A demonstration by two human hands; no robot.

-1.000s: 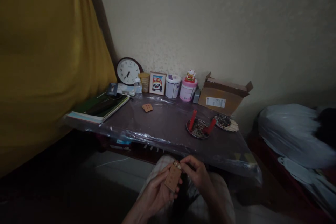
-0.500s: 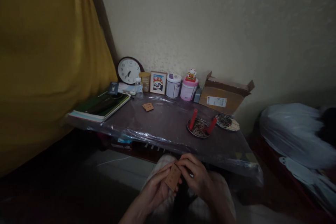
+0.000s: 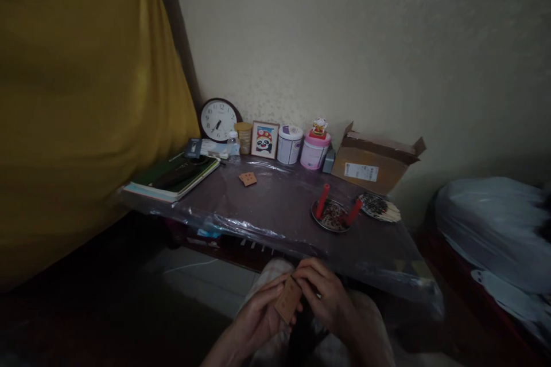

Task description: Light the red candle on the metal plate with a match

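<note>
Currently, left hand (image 3: 258, 315) clasps small box (image 3: 288, 300), right hand (image 3: 325, 293) at its top, grip and closure unclear; candles (image 3: 322, 202) flameless.

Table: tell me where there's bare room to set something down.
The middle of the table, between the cards and the plate; also the front right corner, before the plate and sticks. Crowded: the back, clock to carton, and the left end, under the book.

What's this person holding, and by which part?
A small brown box: the left hand grips its long edges; the right hand is at its upper end.
</note>
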